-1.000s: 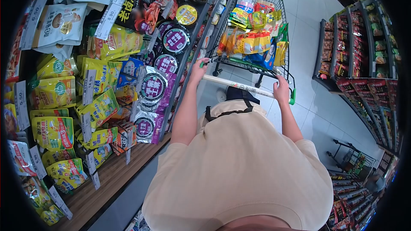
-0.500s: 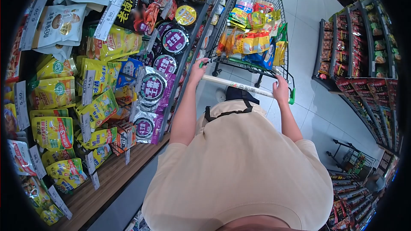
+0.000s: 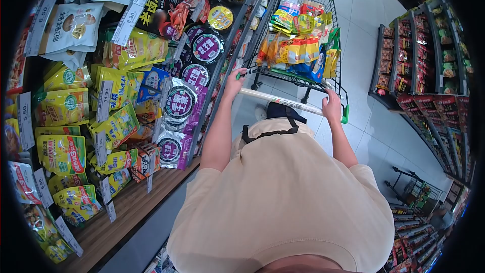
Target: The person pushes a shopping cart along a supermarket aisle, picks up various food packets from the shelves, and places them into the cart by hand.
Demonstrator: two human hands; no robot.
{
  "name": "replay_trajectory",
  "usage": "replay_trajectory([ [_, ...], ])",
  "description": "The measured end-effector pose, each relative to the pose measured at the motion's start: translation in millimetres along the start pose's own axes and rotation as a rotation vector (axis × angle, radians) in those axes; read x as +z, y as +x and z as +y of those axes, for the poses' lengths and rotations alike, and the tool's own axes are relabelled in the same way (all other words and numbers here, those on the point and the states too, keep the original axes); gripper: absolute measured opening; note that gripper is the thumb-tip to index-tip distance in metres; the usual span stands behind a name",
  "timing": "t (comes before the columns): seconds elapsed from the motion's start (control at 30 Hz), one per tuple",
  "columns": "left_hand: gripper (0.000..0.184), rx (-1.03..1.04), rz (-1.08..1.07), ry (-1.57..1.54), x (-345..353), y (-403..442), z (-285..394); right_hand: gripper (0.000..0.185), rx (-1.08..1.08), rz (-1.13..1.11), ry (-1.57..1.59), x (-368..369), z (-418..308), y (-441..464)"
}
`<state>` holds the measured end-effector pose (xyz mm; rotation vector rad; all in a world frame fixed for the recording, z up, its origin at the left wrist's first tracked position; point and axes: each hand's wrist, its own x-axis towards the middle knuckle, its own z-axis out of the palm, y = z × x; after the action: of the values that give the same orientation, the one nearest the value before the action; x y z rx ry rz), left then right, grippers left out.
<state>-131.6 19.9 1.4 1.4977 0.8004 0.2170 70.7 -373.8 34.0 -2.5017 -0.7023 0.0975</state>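
Observation:
A shopping cart [image 3: 337,15] with a black wire basket and green corners stands in front of me. Its pale handle bar [image 3: 283,101] runs across between my hands. At the bar's left end, by the green corner piece, my left hand [image 3: 234,82] is closed around it. My right hand [image 3: 331,105] curls over the bar near its right end, with some fingers hidden. Inside the basket lie several bagged goods: a yellow and red packet [image 3: 295,51], a blue packet [image 3: 317,68] and other colourful bags.
Close on the left is a shelf with hanging seasoning bags [image 3: 63,154], round purple-labelled packs [image 3: 181,102] and price tags [image 3: 131,16]. Packed racks [image 3: 419,55] line the right side. Another cart [image 3: 415,189] stands behind at lower right. Pale tiled floor [image 3: 361,50] lies between.

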Motion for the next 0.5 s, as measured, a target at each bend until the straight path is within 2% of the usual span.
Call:
replay_trajectory([
  [0.5, 0.044, -0.048, -0.047, -0.021, 5.6, 5.7, 14.9, 0.035, -0.018, 0.011, 0.017, -6.1, 1.7, 12.7],
])
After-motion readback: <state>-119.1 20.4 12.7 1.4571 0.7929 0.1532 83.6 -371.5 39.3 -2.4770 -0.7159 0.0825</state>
